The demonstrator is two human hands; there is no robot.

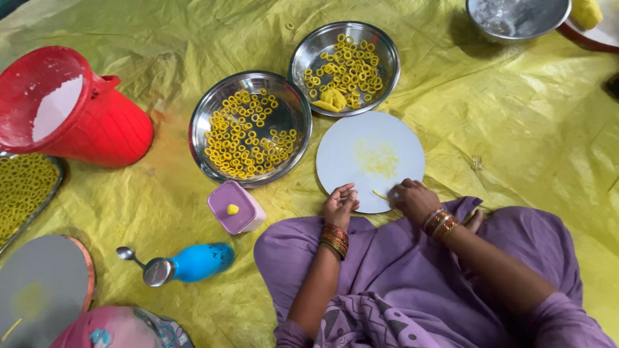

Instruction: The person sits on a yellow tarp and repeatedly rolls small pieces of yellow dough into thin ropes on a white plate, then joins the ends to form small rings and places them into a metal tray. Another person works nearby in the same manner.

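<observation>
My left hand (340, 205) rests on the near edge of a round white board (370, 145), fingers curled and holding nothing I can see. My right hand (412, 197) sits at the board's near right edge, fingertips pinching a thin yellow dough strip (379, 194) against it. The board's middle carries a yellow smear. Beyond it stand two steel plates (300, 122) (389, 48) filled with several small yellow dough rings; the farther one also holds a dough lump (332, 98).
Yellow tarp (516, 116) covers the floor. A tipped red bucket (97, 122) lies left, a tray of rings (22, 187) below it. A pink box (235, 207), blue bottle (193, 262), grey board (39, 283), steel bowl (516, 16) are around.
</observation>
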